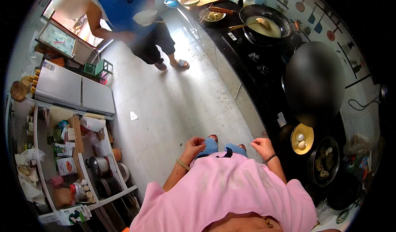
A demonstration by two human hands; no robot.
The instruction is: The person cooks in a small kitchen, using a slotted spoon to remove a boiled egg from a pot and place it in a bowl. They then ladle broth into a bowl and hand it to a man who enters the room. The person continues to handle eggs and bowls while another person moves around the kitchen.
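My left hand (195, 147), a bangle on its wrist, hangs in front of my pink shirt with loosely curled fingers and nothing in them. On the other side my right hand (262, 148), with a dark beaded bracelet, is also bare, its fingers bent and slightly apart. It is close to the edge of the black countertop (273, 133). Beyond it on the counter sits a yellow bowl (295, 139) holding several eggs (300, 140). Beside that bowl is a dark round pan (337, 167) with dark food pieces in it.
A wok (247, 15) with pale liquid and a ladle (263, 23) rests on the stove, near a plate of food (213, 16). Another person (123, 12) in blue stands on the tiled floor (164, 108). Shelves (86, 167) and a refrigerator (74, 86) line the left side.
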